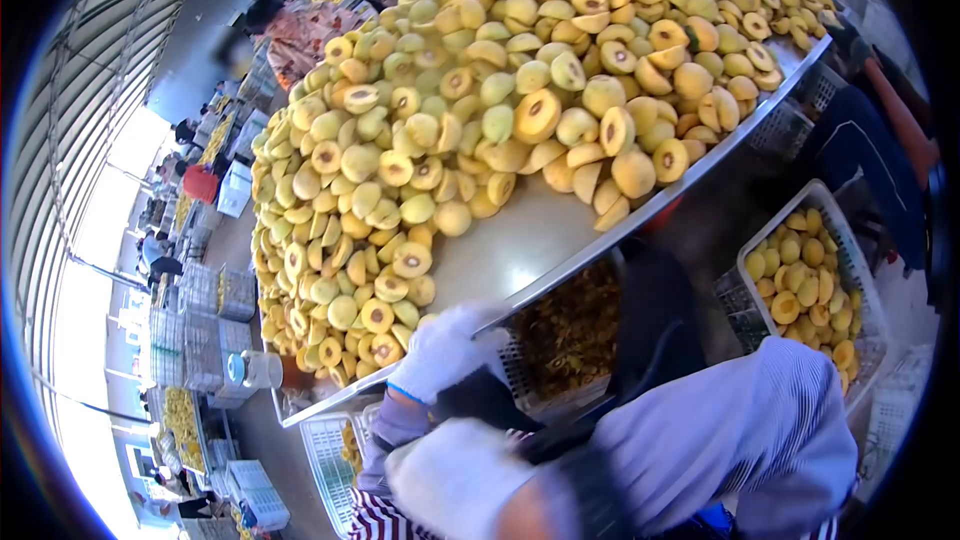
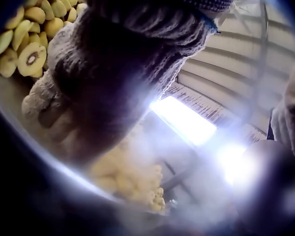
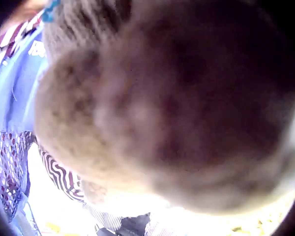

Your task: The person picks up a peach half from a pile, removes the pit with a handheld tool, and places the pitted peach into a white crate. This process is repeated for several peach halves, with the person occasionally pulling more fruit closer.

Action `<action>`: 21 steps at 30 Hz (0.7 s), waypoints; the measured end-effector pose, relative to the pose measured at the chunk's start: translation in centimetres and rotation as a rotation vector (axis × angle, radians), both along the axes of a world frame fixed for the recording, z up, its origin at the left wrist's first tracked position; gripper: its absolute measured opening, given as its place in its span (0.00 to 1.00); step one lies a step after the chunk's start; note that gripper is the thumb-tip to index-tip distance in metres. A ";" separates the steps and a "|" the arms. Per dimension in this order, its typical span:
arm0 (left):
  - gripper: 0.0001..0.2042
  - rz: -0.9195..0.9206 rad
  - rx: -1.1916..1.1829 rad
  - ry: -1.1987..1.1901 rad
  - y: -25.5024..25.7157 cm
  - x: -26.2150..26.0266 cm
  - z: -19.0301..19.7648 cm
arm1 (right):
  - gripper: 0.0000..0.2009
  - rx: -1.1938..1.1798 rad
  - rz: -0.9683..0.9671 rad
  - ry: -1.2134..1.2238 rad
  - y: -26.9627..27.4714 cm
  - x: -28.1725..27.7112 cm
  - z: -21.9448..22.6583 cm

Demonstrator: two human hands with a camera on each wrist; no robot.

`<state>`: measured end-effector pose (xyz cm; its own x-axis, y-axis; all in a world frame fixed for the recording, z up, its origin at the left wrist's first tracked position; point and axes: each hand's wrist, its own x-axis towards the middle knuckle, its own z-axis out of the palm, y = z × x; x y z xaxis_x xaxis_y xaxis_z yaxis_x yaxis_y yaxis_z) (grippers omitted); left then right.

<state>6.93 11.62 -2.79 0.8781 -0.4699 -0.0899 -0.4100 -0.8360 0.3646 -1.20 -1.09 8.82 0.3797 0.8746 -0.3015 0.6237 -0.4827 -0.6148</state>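
Fruit, mostly yellow halves, round-backed and smooth with brown centres and no marked long axis, is heaped on the sheet-metal tabletop, the closest pieces just beyond and left of the left hand; contact cannot be told. Left hand, white-gloved in coarse knit, is the nearer, at the tabletop's rim; right hand, likewise gloved and blurred, lies on its near side; finger closure of neither can be told. Well right of both: slotted plastic crate, more fruit inside.

Exposed tabletop offers passage, heaped fruit halves blocking beyond
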 end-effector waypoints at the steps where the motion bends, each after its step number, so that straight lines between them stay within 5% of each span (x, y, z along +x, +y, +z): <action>1: 0.16 -0.019 0.018 -0.109 0.0 1.5 -0.8 | 0.08 0.341 -0.183 -0.362 -3.4 0.3 -3.4; 5: 0.25 -0.260 -0.042 -0.389 -5.3 8.2 -0.3 | 0.10 0.223 -0.478 -0.304 -13.5 2.5 -5.7; 7: 0.25 -0.309 -0.054 -0.313 -11.0 10.6 1.5 | 0.09 0.295 -0.515 -0.422 -15.5 1.6 -10.0; 8: 0.24 -0.353 -0.104 -0.335 -13.7 12.2 0.8 | 0.16 0.201 -0.694 -0.064 -15.9 1.4 -10.9; 9: 0.23 -0.401 -0.155 -0.355 -16.4 13.7 0.0 | 0.13 0.168 -0.820 0.109 -16.2 0.9 -11.2; 13: 0.24 -0.448 -0.061 -0.705 -23.8 17.8 -4.2 | 0.21 0.134 -0.913 0.420 -16.5 0.8 -12.1; 18: 0.15 -0.274 0.045 -0.399 -22.9 17.5 -3.5 | 0.24 0.143 -1.127 0.615 -17.1 1.0 -13.5; 21: 0.14 -0.253 0.192 -0.347 -19.3 17.0 -6.3 | 0.23 0.136 -1.208 0.639 -18.0 1.1 -12.7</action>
<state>23.97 -7.72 -9.13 0.7316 -0.6767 0.0825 -0.6800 -0.7330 0.0184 -0.10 -19.12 -3.87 0.7478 0.1389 -0.6492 -0.5441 -0.4322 -0.7192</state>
